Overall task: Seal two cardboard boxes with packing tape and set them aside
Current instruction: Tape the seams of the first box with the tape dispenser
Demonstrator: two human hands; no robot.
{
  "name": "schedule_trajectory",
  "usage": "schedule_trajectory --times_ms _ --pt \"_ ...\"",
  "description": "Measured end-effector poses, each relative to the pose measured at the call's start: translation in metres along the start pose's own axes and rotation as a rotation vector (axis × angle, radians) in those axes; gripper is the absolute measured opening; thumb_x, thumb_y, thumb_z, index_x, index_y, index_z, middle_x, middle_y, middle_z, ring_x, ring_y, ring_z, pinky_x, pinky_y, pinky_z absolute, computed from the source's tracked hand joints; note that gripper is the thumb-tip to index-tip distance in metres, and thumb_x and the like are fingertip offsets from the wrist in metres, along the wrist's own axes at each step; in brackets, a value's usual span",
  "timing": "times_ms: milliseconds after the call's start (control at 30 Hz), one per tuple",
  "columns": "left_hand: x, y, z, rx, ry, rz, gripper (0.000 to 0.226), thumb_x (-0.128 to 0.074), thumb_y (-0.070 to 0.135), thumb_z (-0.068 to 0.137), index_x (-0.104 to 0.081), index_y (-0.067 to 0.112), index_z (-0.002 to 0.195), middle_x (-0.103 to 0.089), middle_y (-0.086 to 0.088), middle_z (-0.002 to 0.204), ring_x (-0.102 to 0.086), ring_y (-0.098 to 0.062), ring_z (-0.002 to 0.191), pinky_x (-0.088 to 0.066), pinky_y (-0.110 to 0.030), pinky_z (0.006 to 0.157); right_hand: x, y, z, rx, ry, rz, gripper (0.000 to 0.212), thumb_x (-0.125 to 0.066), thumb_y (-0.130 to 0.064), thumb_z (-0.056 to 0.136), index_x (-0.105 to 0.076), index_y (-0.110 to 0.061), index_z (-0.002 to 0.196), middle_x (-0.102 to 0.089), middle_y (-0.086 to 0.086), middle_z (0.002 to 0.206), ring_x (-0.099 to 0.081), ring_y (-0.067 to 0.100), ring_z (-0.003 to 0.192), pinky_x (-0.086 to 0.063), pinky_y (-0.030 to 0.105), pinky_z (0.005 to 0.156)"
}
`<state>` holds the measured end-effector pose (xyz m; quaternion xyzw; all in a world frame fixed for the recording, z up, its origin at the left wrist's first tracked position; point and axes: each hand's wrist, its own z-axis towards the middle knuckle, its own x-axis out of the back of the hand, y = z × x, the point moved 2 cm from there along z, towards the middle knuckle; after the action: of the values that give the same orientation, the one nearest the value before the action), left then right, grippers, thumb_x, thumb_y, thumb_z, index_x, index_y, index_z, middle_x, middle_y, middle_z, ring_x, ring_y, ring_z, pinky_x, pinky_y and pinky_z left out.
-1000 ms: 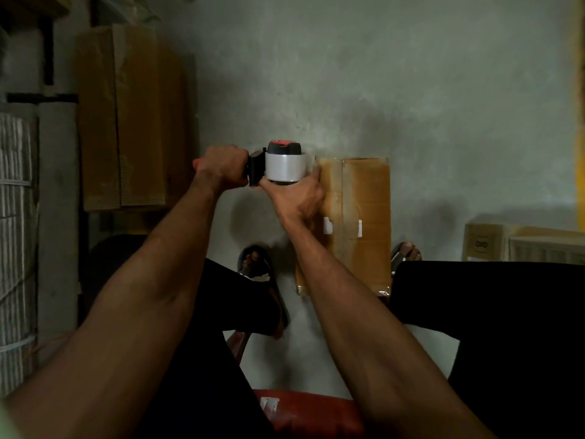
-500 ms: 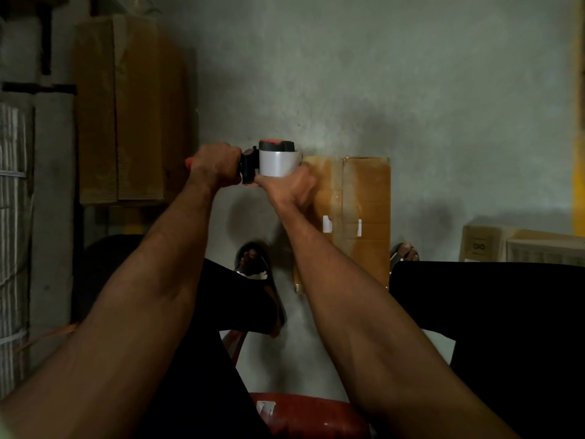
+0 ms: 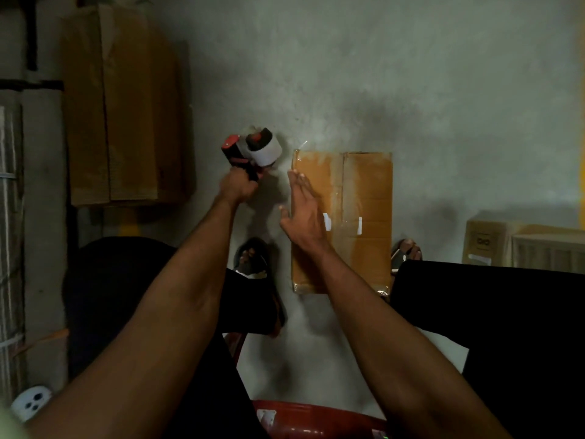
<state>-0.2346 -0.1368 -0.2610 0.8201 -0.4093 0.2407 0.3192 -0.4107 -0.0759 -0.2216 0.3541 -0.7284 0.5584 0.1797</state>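
Note:
A brown cardboard box [image 3: 364, 201] lies flat on the grey floor between my feet, its flaps closed, with shiny clear tape along its left part. My left hand [image 3: 237, 186] grips the handle of a red and black tape dispenser [image 3: 253, 153] holding a white tape roll, raised just left of the box's far left corner. My right hand [image 3: 302, 213] is flat, fingers straight and together, resting over the box's left edge. A thin loose end of tape sticks up at the far left corner.
Tall cardboard cartons [image 3: 123, 106] stand at the left. Another carton [image 3: 522, 245] sits at the right edge. My sandalled feet [image 3: 253, 258] flank the box. A red stool rim [image 3: 316, 419] shows at the bottom, and a white round object [image 3: 31, 402] lies at bottom left.
My right hand let go of the tape roll and moved onto the box's left edge. The dispenser swung up and away to the left, now apart from the box.

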Motion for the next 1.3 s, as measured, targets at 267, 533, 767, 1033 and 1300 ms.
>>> schedule_trajectory --times_ms 267,533,767,1033,1300 --pt "-0.03 0.027 0.006 0.242 0.131 -0.407 0.051 -0.068 0.038 0.087 -0.056 0.006 0.126 -0.06 -0.022 0.123 -0.059 -0.042 0.114 -0.049 -0.045 0.095 0.011 0.008 0.004 0.014 -0.09 0.038 0.081 -0.064 -0.001 0.091 -0.026 -0.019 0.16 -0.025 0.002 0.167 -0.015 0.017 0.155 -0.019 0.037 0.125" --pt "-0.117 0.031 0.105 0.232 -0.122 -1.015 0.082 -0.053 0.087 0.073 -0.051 0.029 0.132 -0.061 -0.025 0.133 -0.055 -0.044 0.126 -0.043 -0.062 0.108 0.013 0.006 0.004 -0.024 -0.071 0.151 0.073 -0.063 -0.006 0.091 -0.032 -0.012 0.157 -0.034 0.008 0.162 -0.024 0.022 0.153 -0.027 0.041 0.124" --pt "-0.034 0.085 0.023 0.357 -0.152 -1.134 0.04 -0.039 0.017 0.082 -0.044 0.019 0.042 -0.036 0.009 0.042 -0.029 -0.013 0.035 -0.021 -0.02 0.04 0.028 0.013 0.01 -0.106 0.023 0.476 0.052 -0.071 -0.013 0.087 -0.061 -0.033 0.134 -0.057 -0.013 0.14 -0.055 0.003 0.126 -0.054 0.026 0.096" --pt "-0.026 0.089 -0.004 0.12 0.514 -0.833 0.015 -0.052 0.006 0.088 -0.054 0.018 0.097 -0.06 -0.002 0.102 -0.058 -0.017 0.092 -0.048 -0.027 0.089 0.036 0.031 0.055 0.02 -0.033 -0.467 0.065 -0.032 -0.043 0.106 -0.012 -0.02 0.163 -0.01 0.003 0.17 -0.003 0.022 0.157 -0.004 0.051 0.126" --pt "-0.038 0.09 0.003 -0.568 0.512 0.051 0.042 -0.032 0.039 0.109 -0.065 0.013 0.111 -0.069 -0.006 0.105 -0.061 -0.021 0.096 -0.048 -0.036 0.087 0.07 0.03 0.097 0.129 -0.094 -0.538 0.039 -0.034 -0.035 0.105 -0.06 -0.02 0.129 -0.065 0.005 0.126 -0.059 0.026 0.118 -0.032 0.048 0.112"
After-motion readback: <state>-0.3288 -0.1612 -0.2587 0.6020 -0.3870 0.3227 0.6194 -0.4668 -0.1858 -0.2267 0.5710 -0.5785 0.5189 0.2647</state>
